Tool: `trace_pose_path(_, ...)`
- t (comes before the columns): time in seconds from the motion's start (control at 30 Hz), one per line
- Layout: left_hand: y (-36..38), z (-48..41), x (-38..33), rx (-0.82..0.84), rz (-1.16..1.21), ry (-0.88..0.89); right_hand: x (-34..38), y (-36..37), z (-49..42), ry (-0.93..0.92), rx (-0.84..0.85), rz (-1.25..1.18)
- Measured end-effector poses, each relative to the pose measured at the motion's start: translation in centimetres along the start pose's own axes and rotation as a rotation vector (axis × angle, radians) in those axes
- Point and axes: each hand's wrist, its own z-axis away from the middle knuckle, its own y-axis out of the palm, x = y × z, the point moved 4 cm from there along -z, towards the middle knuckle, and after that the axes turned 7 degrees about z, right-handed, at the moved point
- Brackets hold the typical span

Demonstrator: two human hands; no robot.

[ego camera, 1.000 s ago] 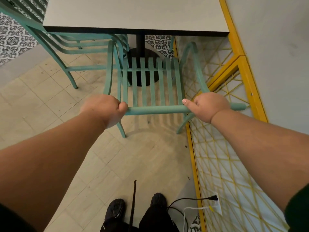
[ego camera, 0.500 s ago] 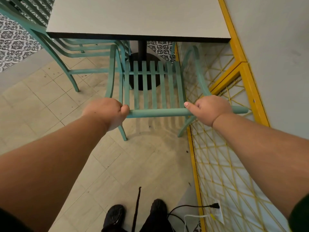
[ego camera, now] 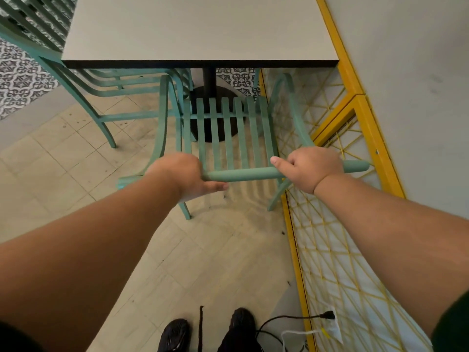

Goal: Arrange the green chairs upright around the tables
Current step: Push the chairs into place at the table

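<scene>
Head: left hand (ego camera: 177, 174), right hand (ego camera: 309, 168) grip green chair (ego camera: 243, 174) top rail.

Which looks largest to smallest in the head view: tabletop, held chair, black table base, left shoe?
1. tabletop and held chair: similar spread; chair is nearer, so unranked.
2. black table base, partly hidden.
3. left shoe, partly cropped.

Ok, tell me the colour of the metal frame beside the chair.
Yellow metal frame; it shows best in the head view.
</scene>
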Motion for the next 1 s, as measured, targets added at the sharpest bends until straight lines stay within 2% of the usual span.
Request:
trace_pose_path(0.07,0.2,0.0,0.1,-0.064,0.031,0.048,0.0,0.1,-0.2,0.012,-0.005,-0.002)
trace_pose_path(0.17,0.2,0.0,0.5,0.005,0.081,0.082,0.0,0.1,-0.2,-0.011,-0.011,0.009)
trace_pose_path(0.33,0.3,-0.2,0.7,-0.023,0.081,0.145,-0.1,0.3,-0.2,-0.006,-0.004,0.002)
trace_pose_path(0.53,-0.4,-0.8,0.5,0.038,0.128,0.19,-0.3,-0.9,-0.6,0.047,0.051,0.001)
trace_pose_path(0.6,-0.4,-0.9,0.6,0.057,0.13,0.198,0.1,-1.4,-0.7,0.104,0.097,0.021)
trace_pose_path(0.7,0.9,-0.5,0.4,0.19,0.186,0.236,1.2,-0.7,1.0,0.272,0.15,-0.048)
trace_pose_path(0.77,0.4,-1.2,0.2,0.275,0.19,0.264,1.6,-0.8,1.9,0.419,0.135,-0.157)
trace_pose_path(0.87,-0.6,-2.1,0.0,0.388,0.093,0.323,3.8,-1.9,3.0,0.455,0.174,-0.335)
trace_pose_path(0.93,-2.1,-2.8,-1.1,0.355,0.002,0.429,4.1,-3.2,4.6,0.556,0.106,-0.421)
trace_pose_path(1.0,-4.8,-3.9,-2.9,0.202,-0.067,0.546,3.8,-4.8,6.4,0.685,0.021,-0.456)
